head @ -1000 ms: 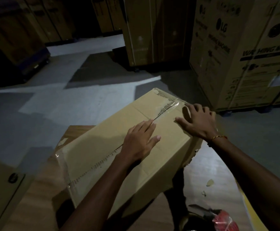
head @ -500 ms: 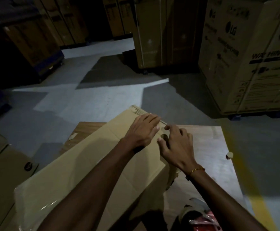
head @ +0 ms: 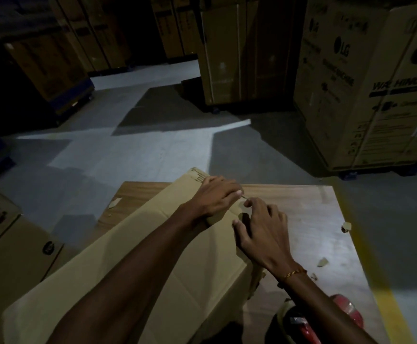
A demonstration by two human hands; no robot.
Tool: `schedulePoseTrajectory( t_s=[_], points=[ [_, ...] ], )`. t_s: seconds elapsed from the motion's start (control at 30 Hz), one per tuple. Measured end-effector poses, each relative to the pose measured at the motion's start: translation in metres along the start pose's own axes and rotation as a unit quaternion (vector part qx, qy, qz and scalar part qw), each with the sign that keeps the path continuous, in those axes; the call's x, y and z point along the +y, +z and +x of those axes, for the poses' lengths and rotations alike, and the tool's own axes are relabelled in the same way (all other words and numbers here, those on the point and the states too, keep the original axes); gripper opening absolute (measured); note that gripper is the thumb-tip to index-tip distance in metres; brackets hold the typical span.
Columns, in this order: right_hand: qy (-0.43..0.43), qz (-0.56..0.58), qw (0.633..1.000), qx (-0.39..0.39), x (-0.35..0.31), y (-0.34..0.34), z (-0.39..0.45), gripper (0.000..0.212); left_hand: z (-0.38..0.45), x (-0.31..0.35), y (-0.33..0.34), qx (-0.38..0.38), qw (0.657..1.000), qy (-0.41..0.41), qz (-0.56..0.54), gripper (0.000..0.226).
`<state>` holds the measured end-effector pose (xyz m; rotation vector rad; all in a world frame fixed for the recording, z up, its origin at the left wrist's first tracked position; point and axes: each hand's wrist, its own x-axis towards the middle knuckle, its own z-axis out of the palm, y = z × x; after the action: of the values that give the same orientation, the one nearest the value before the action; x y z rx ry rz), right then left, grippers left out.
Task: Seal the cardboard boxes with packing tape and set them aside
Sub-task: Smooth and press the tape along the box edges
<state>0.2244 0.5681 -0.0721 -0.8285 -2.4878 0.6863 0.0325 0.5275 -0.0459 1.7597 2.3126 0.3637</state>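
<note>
A tan cardboard box (head: 118, 264) lies tilted across a wooden table (head: 309, 214), its far corner pointing away from me. My left hand (head: 217, 197) rests flat on the box's far end, fingers spread over the top seam. Beside it, my right hand (head: 259, 232) lies on the far right edge, fingers bent over the edge and the thumb and forefinger pinching at something small near the seam. What it pinches is too dark to make out. A red tape dispenser (head: 344, 309) sits at the table's near right, partly hidden by my right forearm.
Small cardboard scraps (head: 323, 261) lie on the table's right side. A large washing machine carton (head: 366, 90) stands at the right and a tall carton (head: 229, 53) at the back. More cartons (head: 11, 244) stand low at the left. Grey floor lies between.
The box has swung nearer and its far end has dropped toward the table. Both hands moved together to the far corner; the right came in from the right edge.
</note>
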Motion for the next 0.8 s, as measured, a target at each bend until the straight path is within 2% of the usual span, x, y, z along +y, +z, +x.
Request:
schedulePoseTrajectory(
  t_s=[0.17,0.23,0.37,0.5,0.63,0.8],
  points=[
    [-0.003,-0.005,1.000,0.009,-0.014,0.009,-0.016,0.045,-0.023,-0.048,-0.018,0.083,0.991,-0.098,0.041,0.035],
    [0.000,-0.007,1.000,0.011,-0.025,0.015,-0.021,0.045,-0.029,-0.071,-0.023,0.084,0.985,-0.134,0.062,0.041],
    [0.007,-0.012,1.000,0.025,-0.050,0.030,-0.035,0.045,-0.043,-0.098,-0.024,0.077,0.973,-0.217,0.012,0.050],
    [0.025,-0.011,0.999,0.036,-0.059,0.033,-0.035,0.049,-0.046,-0.100,-0.028,0.085,0.971,-0.222,0.008,0.051],
    [0.032,-0.016,0.999,0.025,-0.060,0.034,-0.036,0.056,-0.044,-0.094,-0.027,0.072,0.972,-0.219,0.053,0.055],
    [0.038,0.015,0.997,0.058,-0.061,0.031,-0.044,0.051,-0.055,-0.031,-0.025,0.134,0.987,-0.084,-0.024,0.038]
  ],
)
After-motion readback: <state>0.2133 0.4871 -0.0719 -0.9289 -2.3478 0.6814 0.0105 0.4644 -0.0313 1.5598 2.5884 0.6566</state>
